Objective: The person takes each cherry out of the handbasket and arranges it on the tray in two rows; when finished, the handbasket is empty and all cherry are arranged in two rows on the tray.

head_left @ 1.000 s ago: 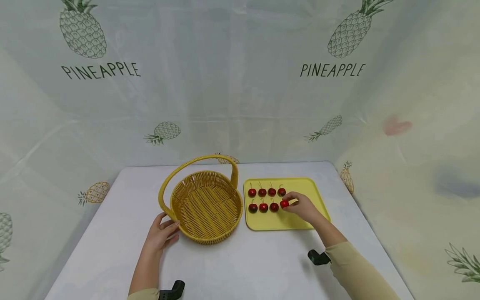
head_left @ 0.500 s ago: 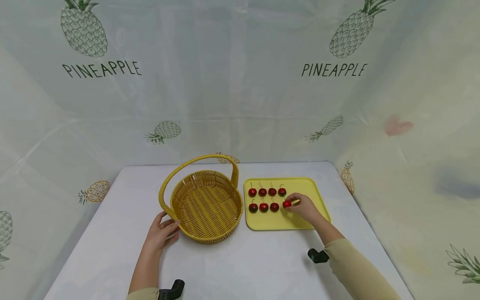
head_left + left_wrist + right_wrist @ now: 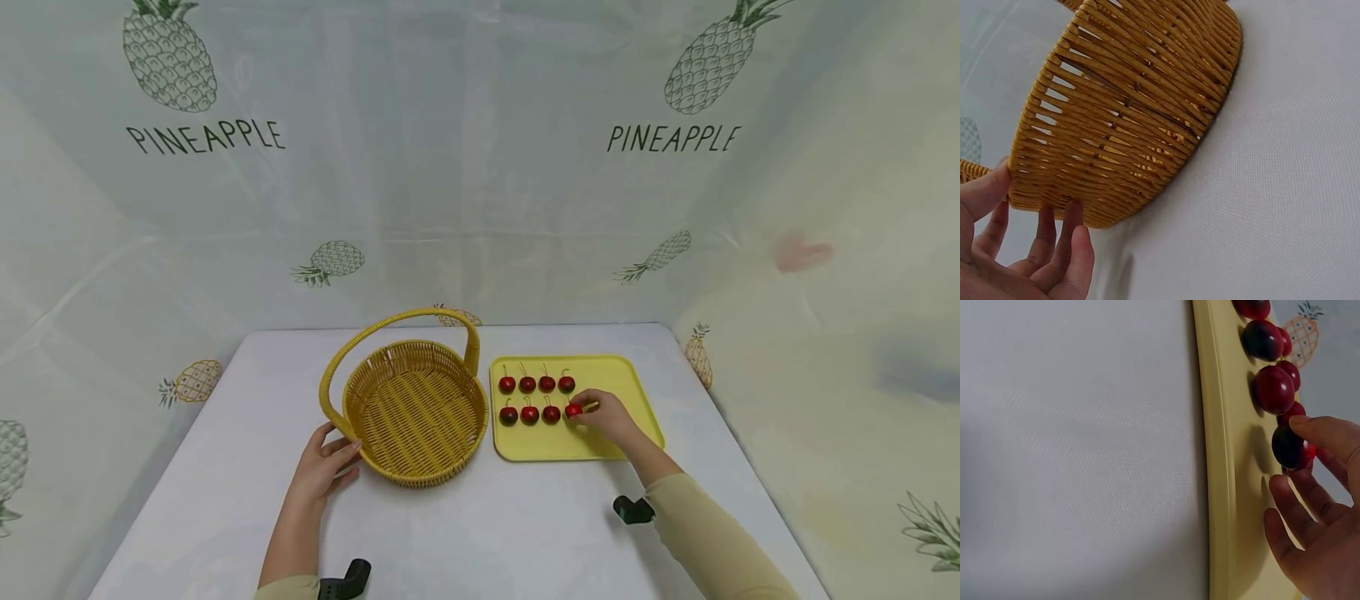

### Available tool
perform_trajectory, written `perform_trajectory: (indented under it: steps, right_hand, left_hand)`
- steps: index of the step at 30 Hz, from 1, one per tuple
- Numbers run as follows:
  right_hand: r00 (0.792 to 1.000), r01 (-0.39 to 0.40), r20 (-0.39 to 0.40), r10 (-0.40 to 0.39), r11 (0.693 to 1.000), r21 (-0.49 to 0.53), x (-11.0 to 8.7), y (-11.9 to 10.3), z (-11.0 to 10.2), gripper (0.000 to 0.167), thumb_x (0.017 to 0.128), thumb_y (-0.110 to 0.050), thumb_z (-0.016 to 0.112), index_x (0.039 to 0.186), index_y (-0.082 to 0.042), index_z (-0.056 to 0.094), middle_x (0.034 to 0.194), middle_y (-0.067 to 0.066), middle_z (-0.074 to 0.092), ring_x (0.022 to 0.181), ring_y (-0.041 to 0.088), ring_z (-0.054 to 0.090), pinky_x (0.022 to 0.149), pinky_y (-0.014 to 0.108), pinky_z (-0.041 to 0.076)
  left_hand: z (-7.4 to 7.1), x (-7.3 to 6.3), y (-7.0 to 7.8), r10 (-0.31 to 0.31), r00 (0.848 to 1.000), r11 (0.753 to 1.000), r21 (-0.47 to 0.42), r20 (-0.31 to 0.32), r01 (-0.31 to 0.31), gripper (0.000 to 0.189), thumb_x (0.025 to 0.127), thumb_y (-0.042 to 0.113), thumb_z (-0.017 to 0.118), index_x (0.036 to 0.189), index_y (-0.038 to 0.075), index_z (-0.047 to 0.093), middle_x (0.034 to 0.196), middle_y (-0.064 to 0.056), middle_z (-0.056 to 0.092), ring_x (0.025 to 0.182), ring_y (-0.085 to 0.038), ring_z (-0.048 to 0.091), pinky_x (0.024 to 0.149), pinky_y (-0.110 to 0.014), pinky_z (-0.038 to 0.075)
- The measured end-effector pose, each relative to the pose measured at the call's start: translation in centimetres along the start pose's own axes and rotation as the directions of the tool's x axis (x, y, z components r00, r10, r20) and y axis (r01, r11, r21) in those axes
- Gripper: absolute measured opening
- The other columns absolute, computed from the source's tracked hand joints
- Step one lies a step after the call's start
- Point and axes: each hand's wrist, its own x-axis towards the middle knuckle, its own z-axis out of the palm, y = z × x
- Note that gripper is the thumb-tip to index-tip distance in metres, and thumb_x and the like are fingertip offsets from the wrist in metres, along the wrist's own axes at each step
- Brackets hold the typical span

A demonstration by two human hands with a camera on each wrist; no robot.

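Observation:
A round yellow-brown wicker basket (image 3: 416, 417) with a tall arched handle stands left of centre, nothing visible inside. My left hand (image 3: 322, 467) holds its left side near the handle's base. In the left wrist view the thumb lies at the basket's rim (image 3: 1029, 106), fingers against the woven side. On a yellow tray (image 3: 615, 371), several dark red cherries (image 3: 528, 384) with stems form two rows. My right hand (image 3: 606, 415) pinches a cherry (image 3: 573, 411) at the right end of the front row. Whether this cherry (image 3: 1291, 447) touches the tray is unclear.
A white cloth (image 3: 480, 533) covers the table under basket and tray. Behind it hangs a pale curtain (image 3: 465, 167) printed with pineapples. Black devices are strapped at the left wrist (image 3: 348, 579) and right wrist (image 3: 633, 509).
My right hand has shifted the pinched cherry slightly right, away from its neighbour in the front row, then a touch lower. The left hand keeps its hold on the basket.

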Motion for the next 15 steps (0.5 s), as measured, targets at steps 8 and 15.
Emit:
perform_trajectory:
  steps: [8, 15]
  right_hand:
    - [1.0, -0.029, -0.011, 0.029, 1.0, 0.011, 0.15, 0.2, 0.35, 0.023, 0.082, -0.007, 0.077, 0.103, -0.002, 0.068, 0.103, 0.011, 0.064, 0.095, 0.03, 0.06, 0.08, 0.041, 0.05]
    - [0.999, -0.039, -0.018, 0.039, 0.999, 0.011, 0.3, 0.18, 0.38, 0.024, 0.083, -0.008, 0.077, 0.103, -0.001, 0.068, 0.103, 0.012, 0.064, 0.096, 0.03, 0.059, 0.082, 0.043, 0.049]
  left_hand:
    - [0.03, 0.0, 0.0, 0.006, 1.0, 1.0, 0.003, 0.0, -0.006, 0.074, 0.096, 0.012, 0.063, 0.155, 0.012, 0.017, 0.142, -0.029, 0.04, 0.096, -0.016, 0.064, 0.083, -0.038, 0.053]
    - [0.1, 0.0, 0.05, 0.001, 1.0, 1.0, 0.0, -0.003, -0.001, 0.074, 0.096, 0.013, 0.063, 0.154, 0.012, 0.017, 0.142, -0.029, 0.04, 0.097, -0.017, 0.064, 0.082, -0.037, 0.053]
